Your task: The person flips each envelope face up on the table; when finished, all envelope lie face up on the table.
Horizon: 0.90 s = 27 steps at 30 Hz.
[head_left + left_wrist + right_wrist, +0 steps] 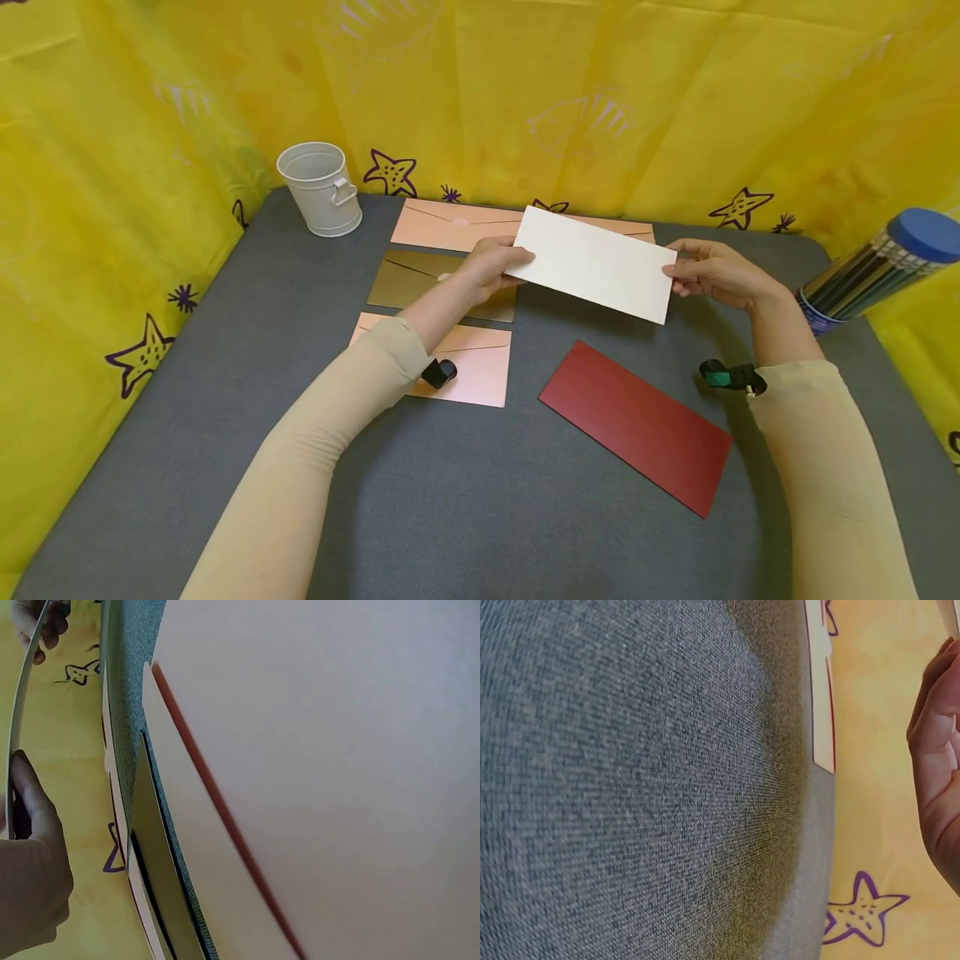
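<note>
In the head view my left hand [491, 265] pinches the left end of a plain white envelope [596, 265], thumb on top. My right hand [716, 271] pinches its right end between thumb and fingers. The envelope is held tilted above the table, over part of the back row. In the left wrist view it appears edge-on beside the left hand [34, 862]. Only part of the right hand [941, 750] shows at the right wrist view's edge. Nearer me a red envelope [637, 429] lies at a slant on the table.
To the left lie a gold envelope [408, 283], a front pink envelope [472, 367] partly under my left forearm, and pink envelope paper [427, 225] along the back. A white metal bucket [318, 196] stands back left; a blue-lidded pencil tub [870, 271] leans at right.
</note>
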Each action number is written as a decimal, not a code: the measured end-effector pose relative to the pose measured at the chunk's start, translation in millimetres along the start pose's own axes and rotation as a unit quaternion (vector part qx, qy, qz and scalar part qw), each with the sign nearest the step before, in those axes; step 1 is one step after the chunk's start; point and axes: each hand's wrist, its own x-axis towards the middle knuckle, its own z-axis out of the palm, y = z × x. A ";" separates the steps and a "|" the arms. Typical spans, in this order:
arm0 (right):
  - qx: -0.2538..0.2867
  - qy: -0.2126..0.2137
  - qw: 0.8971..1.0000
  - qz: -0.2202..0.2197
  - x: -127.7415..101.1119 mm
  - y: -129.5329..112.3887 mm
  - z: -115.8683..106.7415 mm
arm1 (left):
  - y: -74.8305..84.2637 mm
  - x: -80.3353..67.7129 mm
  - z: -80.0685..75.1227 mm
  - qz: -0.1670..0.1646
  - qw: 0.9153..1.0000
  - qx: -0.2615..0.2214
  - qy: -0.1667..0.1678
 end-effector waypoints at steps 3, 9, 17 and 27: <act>0.032 0.009 0.999 -0.006 -1.3 0.1 1.3 | -1.3 0.3 -2.2 -0.017 1.000 0.008 -0.006; 0.049 0.051 0.997 -0.013 -2.2 -0.3 3.6 | -1.2 1.9 -3.9 -0.004 1.000 -0.014 0.010; 0.076 0.063 0.995 -0.026 -3.5 1.8 2.3 | -1.0 2.0 -3.0 0.005 1.000 -0.021 0.014; 0.166 0.067 0.982 -0.065 -7.9 3.8 -0.5 | 2.0 -0.4 -7.1 0.020 0.997 0.059 0.036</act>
